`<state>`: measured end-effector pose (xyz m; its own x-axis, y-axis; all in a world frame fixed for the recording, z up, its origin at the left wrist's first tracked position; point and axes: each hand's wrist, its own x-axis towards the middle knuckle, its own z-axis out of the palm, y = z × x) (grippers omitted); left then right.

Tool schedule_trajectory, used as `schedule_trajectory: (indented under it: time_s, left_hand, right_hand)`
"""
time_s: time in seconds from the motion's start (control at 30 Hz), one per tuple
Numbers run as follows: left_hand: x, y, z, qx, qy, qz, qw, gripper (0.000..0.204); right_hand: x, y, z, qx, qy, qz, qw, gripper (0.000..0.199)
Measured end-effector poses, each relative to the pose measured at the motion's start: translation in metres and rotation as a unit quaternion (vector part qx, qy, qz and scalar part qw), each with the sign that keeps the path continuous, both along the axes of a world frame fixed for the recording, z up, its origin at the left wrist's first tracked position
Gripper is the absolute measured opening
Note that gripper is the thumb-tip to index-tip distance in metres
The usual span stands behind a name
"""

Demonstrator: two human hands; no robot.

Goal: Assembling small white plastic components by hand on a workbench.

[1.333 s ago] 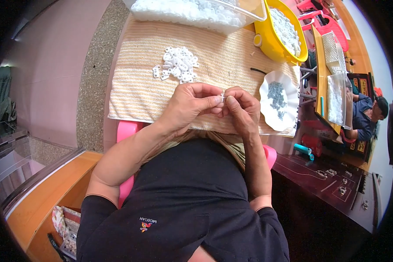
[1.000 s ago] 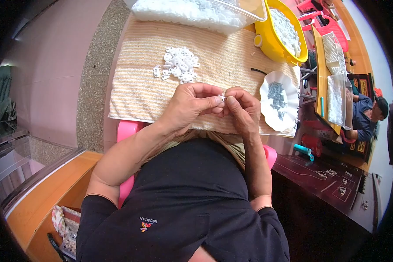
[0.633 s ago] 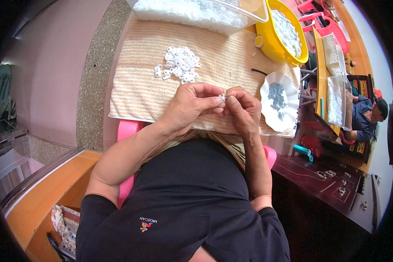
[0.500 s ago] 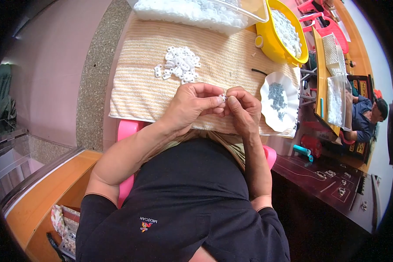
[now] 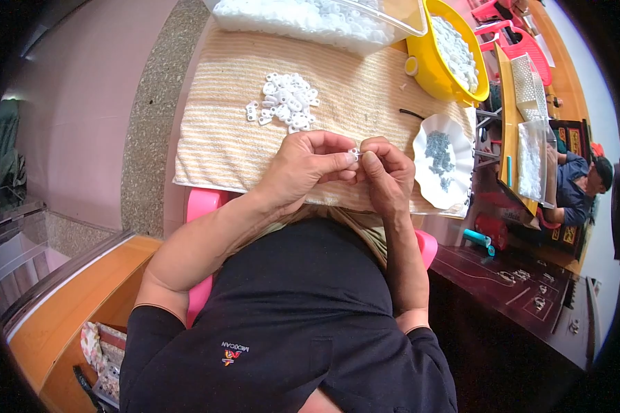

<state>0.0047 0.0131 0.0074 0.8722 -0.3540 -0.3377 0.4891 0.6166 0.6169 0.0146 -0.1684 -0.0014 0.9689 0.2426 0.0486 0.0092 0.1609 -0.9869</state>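
Note:
Over the near part of the striped towel (image 5: 227,148), both hands meet at a small white plastic piece (image 5: 354,154). My left hand (image 5: 307,165) is closed, pinching the piece between thumb and forefinger. Closed too, my right hand (image 5: 388,175) has its thumb and fingertips pressed together right against the piece's right side. Whatever lies between the right fingertips is too small to make out. Farther off lies a loose pile of similar white pieces with holes (image 5: 289,100). To the right, a white fluted dish (image 5: 425,175) holds many tiny dark grey parts (image 5: 439,155).
A clear plastic bin (image 5: 408,24) full of white pieces stands at the towel's far edge. Beside it is a yellow basket (image 5: 427,65) of white parts. A short black strip (image 5: 412,112) lies near the dish. Another person (image 5: 579,179) sits at a table far right.
The view has shifted very slightly, so the towel and its things sit a little farther right. Both hands keep their pinch at the white piece, with barely any finger movement.

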Motion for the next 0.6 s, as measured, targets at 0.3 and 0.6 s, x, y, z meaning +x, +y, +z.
schedule_trajectory:
  time_s: [0.3,0.6]
  left_hand:
    - [-0.0002,-0.0002,-0.0011,-0.006,-0.007,-0.003,1.000,0.017]
    - [-0.0008,-0.0016,-0.0017,-0.020,0.003,0.009,1.000,0.017]
  right_hand:
    - [0.0002,-0.0007,0.0012,-0.022,-0.002,0.005,1.000,0.009]
    - [-0.0001,0.0000,0.0032,-0.034,0.017,0.005,0.999,0.009]
